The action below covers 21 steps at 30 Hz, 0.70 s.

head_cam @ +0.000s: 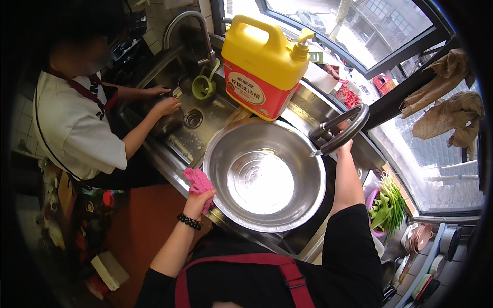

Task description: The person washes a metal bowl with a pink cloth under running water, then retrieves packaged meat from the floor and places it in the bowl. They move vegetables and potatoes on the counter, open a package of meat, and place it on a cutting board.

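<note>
A large stainless steel basin sits over the right sink in front of me. My left hand grips a crumpled pink cloth at the basin's left rim. Beyond the basin's right side, my right hand is at the curved metal faucet; the spout partly covers the fingers, so their hold is unclear. A little water shows at the spout's tip, over the basin's right rim. Behind the basin stands a big yellow jug of dish detergent with a pump top and a red label.
At the left sink, a co-worker has both hands on a dark round vessel. A green ladle-like strainer lies near the second faucet. Green vegetables, stacked dishes and a window are at the right.
</note>
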### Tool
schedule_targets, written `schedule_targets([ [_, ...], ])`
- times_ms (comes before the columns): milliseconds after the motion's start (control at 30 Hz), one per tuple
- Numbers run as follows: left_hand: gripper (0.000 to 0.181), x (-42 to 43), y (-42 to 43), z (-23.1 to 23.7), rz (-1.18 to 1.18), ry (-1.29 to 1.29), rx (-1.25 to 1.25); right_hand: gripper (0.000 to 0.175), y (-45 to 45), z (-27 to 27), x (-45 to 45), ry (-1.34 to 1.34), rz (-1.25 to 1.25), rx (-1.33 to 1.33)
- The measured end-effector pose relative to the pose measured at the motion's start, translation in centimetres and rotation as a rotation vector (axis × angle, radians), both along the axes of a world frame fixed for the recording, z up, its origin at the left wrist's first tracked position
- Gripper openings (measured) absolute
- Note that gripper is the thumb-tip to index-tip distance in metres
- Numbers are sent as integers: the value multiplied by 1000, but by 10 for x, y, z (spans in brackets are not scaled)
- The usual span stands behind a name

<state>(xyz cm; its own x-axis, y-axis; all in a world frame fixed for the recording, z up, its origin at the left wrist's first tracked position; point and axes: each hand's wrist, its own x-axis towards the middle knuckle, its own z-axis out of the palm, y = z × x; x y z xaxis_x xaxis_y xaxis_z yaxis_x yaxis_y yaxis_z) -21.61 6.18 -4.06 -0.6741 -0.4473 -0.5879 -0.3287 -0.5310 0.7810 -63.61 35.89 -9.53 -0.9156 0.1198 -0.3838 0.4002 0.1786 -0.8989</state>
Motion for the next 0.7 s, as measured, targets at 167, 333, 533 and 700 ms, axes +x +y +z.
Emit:
schedule_targets([
  [167,45,-3,-3,0,92,89,-328,37,35,-10,41,128,-17,20],
  [333,41,0,-20,7,170,134,-402,25,76,5,111,123,113,-98],
  [533,37,-14,4,47,-162,168,-877,20,25,55,214,251,397,-241],
  [700,70,-39,77,83,-808,547,-888,41,-37,92,296,-159,518,-910],
])
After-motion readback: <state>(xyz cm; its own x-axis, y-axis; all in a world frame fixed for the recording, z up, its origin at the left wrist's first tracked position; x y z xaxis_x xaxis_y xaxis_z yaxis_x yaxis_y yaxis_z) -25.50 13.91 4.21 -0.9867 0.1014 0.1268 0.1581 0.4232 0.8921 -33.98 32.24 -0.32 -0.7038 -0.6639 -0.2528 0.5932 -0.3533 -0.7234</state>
